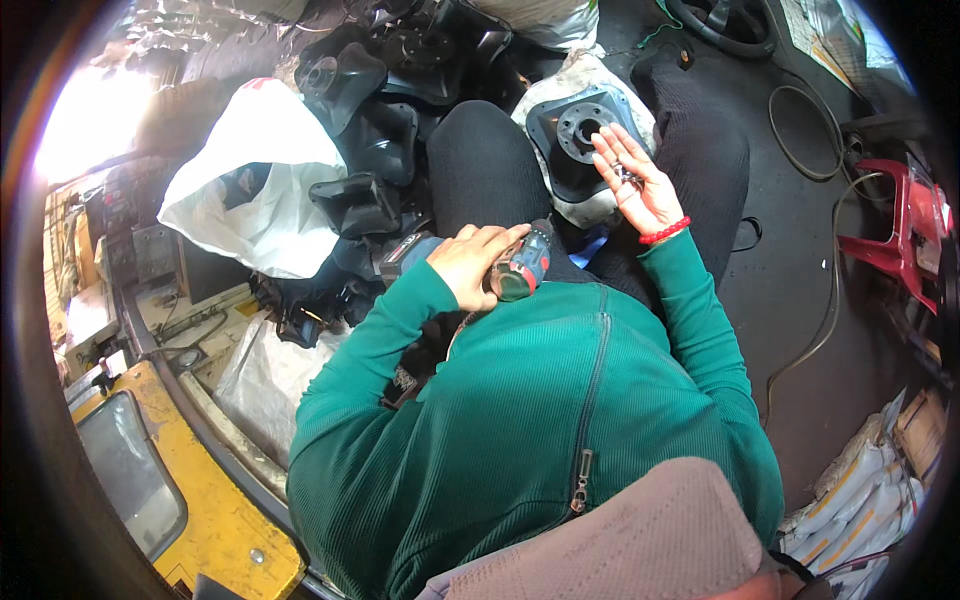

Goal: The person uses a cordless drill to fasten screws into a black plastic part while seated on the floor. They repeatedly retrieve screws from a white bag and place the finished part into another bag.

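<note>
My left hand [470, 262] is wrapped over the grip of a cordless drill [522, 265] with a blue, red and black body. The drill lies across my lap, its chuck pointing away from me, partly hidden by the hand. Palm up, with its fingers stretched out and slightly cupped, my right hand [640, 190] holds several small metal screws [626, 175]. Its fingertips are over the right edge of a black moulded part [565, 190] with a round flanged hub. This part rests between my knees on a whitish wrapped support [582, 211].
More black moulded parts [375, 140] are heaped beyond my left knee. Beside them stands an open white plastic bag [285, 220]. A yellow machine panel [220, 500] is at lower left. To the right are a red plastic stool [905, 215], a cable [835, 290] and a steering wheel [722, 25].
</note>
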Tool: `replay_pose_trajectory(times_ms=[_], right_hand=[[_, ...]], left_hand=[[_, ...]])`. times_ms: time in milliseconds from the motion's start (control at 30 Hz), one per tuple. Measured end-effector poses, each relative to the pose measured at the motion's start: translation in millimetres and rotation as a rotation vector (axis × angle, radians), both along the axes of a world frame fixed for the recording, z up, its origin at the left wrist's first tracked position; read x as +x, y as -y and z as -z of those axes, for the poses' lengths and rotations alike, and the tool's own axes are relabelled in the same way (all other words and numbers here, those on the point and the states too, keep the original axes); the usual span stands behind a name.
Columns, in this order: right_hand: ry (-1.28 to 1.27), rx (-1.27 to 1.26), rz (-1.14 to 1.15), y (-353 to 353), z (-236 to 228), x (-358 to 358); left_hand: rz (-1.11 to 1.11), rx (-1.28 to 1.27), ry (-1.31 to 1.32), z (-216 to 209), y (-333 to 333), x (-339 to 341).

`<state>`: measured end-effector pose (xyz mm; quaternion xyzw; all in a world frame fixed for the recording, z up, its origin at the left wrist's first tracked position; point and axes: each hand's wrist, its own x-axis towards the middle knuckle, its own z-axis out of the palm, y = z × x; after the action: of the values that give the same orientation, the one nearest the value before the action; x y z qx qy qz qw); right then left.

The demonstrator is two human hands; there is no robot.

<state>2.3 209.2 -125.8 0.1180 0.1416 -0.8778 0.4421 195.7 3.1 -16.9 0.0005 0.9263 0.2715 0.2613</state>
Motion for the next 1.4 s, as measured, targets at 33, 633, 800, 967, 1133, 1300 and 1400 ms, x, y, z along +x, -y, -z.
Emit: replay_pose_trajectory(times_ms=[33, 633, 800, 967, 1133, 1300, 1400], right_hand=[[-0.004, -0.058, -0.007, 2, 3, 1], [0.069, -0.108, -0.06, 11, 7, 6], [0.07, -0.088, -0.064, 12, 2, 9], [0.042, -0.015, -0.068, 13, 2, 11], [0.008, 0.073, -0.092, 15, 4, 14], [0.09, 0.13, -0.095, 17, -8, 18], [0.142, 0.265, -0.06, 4, 21, 18]], left_hand=[[-0.024, -0.104, 0.012, 5, -2, 0], [-0.383, 0.236, -0.406, -56, 4, -40], [-0.328, 0.196, -0.409, -48, 7, -39], [-0.307, 0.227, -0.336, -49, 2, -45], [-0.171, 0.149, -0.343, -53, 2, -47], [-0.254, 0.191, -0.263, -49, 5, -50], [-0.261, 0.15, -0.388, -55, 9, -58]])
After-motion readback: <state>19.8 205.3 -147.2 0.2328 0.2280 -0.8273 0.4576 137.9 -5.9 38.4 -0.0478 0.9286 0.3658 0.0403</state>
